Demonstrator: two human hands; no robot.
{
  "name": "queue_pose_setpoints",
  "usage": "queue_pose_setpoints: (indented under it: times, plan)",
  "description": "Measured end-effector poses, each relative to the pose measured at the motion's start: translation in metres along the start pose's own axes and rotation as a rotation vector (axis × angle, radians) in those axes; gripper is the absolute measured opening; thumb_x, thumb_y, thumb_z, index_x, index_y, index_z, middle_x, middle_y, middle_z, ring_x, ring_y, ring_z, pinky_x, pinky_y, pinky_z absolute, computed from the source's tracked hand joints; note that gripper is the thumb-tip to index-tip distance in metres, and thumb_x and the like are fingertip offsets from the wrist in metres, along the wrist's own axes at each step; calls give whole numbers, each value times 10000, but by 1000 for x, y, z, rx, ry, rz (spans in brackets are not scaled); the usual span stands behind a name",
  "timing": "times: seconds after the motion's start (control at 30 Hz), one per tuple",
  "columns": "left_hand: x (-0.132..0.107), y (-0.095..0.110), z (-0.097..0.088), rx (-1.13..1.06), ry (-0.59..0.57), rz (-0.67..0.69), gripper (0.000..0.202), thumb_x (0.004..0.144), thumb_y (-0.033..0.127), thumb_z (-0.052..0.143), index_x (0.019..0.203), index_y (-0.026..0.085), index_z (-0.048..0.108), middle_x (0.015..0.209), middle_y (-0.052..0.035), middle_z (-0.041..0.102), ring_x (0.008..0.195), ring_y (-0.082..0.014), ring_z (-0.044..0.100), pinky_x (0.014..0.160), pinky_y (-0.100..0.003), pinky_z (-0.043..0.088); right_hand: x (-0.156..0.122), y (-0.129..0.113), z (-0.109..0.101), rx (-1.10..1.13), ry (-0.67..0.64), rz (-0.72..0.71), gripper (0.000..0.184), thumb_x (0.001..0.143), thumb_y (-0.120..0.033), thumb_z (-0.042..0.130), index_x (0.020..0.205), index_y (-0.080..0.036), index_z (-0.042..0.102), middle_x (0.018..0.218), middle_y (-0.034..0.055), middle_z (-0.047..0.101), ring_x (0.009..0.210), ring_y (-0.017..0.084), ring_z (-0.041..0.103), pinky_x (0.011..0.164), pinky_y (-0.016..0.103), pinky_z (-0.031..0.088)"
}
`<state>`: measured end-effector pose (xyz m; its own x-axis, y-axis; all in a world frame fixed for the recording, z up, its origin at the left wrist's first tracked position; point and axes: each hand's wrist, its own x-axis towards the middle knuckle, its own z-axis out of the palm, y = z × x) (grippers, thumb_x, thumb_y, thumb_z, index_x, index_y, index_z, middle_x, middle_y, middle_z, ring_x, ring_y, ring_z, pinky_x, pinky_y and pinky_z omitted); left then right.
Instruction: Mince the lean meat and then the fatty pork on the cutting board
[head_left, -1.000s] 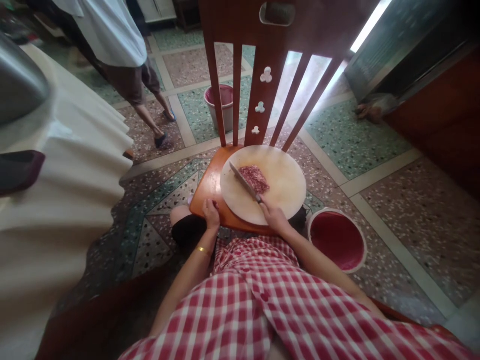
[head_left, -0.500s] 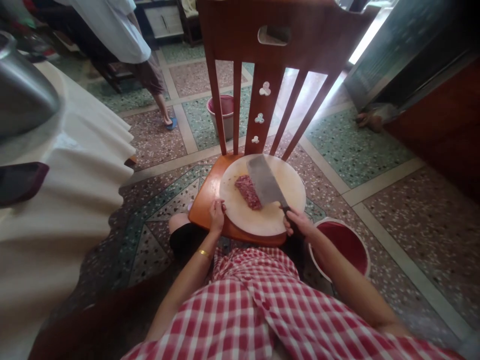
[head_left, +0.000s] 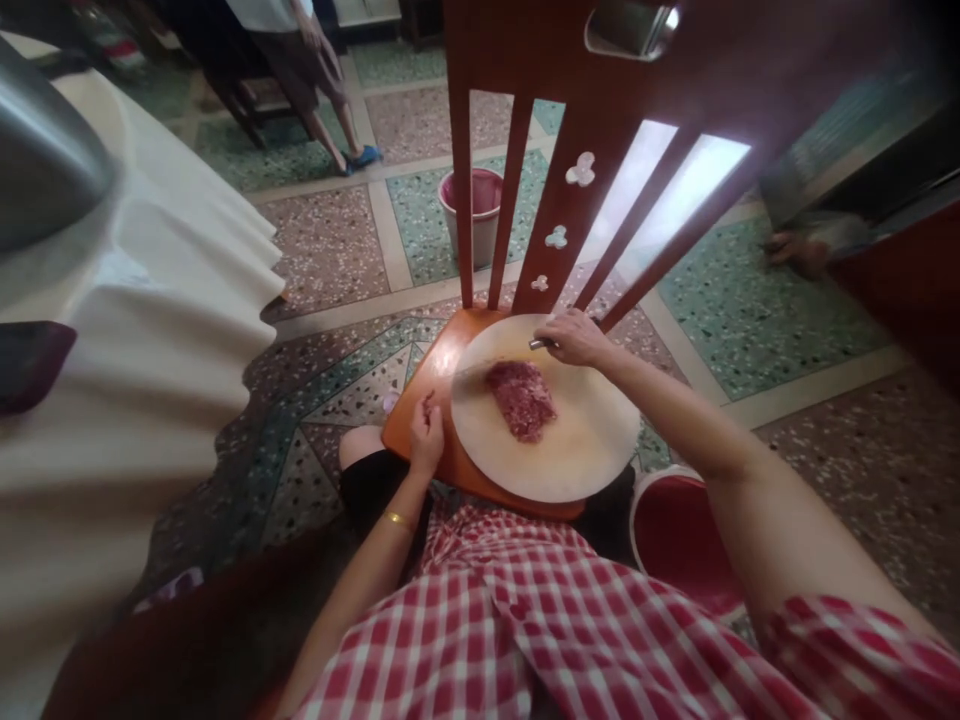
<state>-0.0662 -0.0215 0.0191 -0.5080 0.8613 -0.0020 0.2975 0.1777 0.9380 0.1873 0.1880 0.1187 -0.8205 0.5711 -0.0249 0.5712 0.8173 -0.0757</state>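
Note:
Minced meat [head_left: 523, 400] lies in a flattened heap on a round, pale chopping board [head_left: 589, 440]. The board rests on the orange-brown seat of a wooden chair [head_left: 415, 392]. My right hand [head_left: 576, 338] is closed round the handle of a cleaver [head_left: 541, 343] above the board's far edge. The blade is turned nearly edge-on and blurred, so little of it shows. To the left of the board, my left hand [head_left: 427, 438] is over the seat's edge, apart from the board. Its fingers are curled in, with nothing visible in them.
The slatted chair back rises behind the board. A red-lined bucket [head_left: 682, 535] stands by my right leg, and a bin [head_left: 484, 222] beyond the chair. At left, a cloth-covered table [head_left: 217, 300] bears a metal pot [head_left: 45, 150]. Farther off, a person [head_left: 300, 70] stands.
My right hand has carried the cleaver from the board's near right to its far edge, turning the blade nearly edge-on. The meat looks wider and flatter. My left hand has left the board's rim.

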Motion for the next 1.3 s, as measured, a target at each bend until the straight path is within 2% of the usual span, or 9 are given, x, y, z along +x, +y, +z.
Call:
queue_pose_setpoints:
  times: [0.13, 0.37, 0.53, 0.67, 0.83, 1.0, 1.17, 1.23, 1.3]
  plan:
    - [15, 15, 1, 163, -79, 104, 460, 851, 285, 433, 1294, 165, 410, 616, 34, 478, 535, -91, 446, 572, -226, 394, 44, 7, 20, -17, -32, -115, 257, 729, -165, 478, 943, -220, 611, 828, 52, 639, 820, 207, 487, 735, 338, 210]
    - [32, 30, 11, 362, -110, 181, 292, 837, 273, 479, 1083, 167, 596, 758, -34, 651, 653, -128, 584, 644, -243, 443, 68, 30, 35, -21, -142, -149, 215, 711, -173, 487, 882, -215, 611, 844, 51, 645, 845, 222, 459, 712, 345, 191]
    - [9, 28, 21, 503, -192, 283, 245, 819, 269, 525, 1006, 166, 645, 844, -78, 690, 726, -159, 627, 675, -263, 470, 61, 34, 32, -62, -242, -204, 199, 668, -148, 497, 813, -211, 619, 790, 51, 644, 843, 225, 452, 696, 342, 193]
    - [-22, 26, 32, 446, -238, 337, 271, 839, 298, 502, 1021, 152, 640, 809, -75, 695, 656, -139, 625, 634, -250, 488, 47, 31, 15, -113, -326, -263, 163, 643, -150, 513, 753, -205, 620, 734, 50, 637, 808, 216, 454, 690, 339, 200]
    - [-44, 34, 41, 367, -251, 457, 276, 843, 297, 492, 1030, 154, 636, 819, -82, 698, 654, -139, 632, 621, -256, 509, 11, 21, -23, -169, -293, -251, 153, 660, -126, 501, 736, -200, 612, 700, 49, 629, 797, 213, 463, 709, 347, 210]
    - [-54, 52, 31, 302, -311, 610, 260, 847, 263, 483, 1039, 164, 627, 779, -61, 690, 663, -129, 622, 627, -243, 497, -65, -2, -56, -179, -245, -33, 132, 729, -139, 480, 751, -193, 599, 713, 57, 626, 798, 214, 485, 719, 338, 244]
    - [-9, 96, 12, 264, -283, 625, 224, 828, 317, 520, 942, 180, 655, 725, -26, 652, 656, -108, 580, 632, -214, 445, -145, -54, -55, -11, -254, 273, 176, 837, -281, 455, 904, -175, 579, 795, 84, 644, 770, 215, 559, 618, 277, 321]
    - [20, 118, 10, 266, -232, 579, 316, 805, 362, 548, 1057, 182, 612, 637, 11, 587, 592, -96, 525, 609, -209, 418, -162, -80, -51, 158, -274, 346, 247, 849, -333, 455, 1016, -182, 557, 801, 75, 659, 714, 205, 593, 572, 260, 356]
    - [39, 134, 11, 187, -186, 543, 397, 816, 370, 528, 1161, 174, 545, 600, 35, 533, 552, -84, 477, 598, -204, 400, -168, -106, -51, 313, -157, 420, 362, 857, -344, 442, 1185, -197, 487, 869, 67, 674, 744, 203, 621, 593, 258, 412]
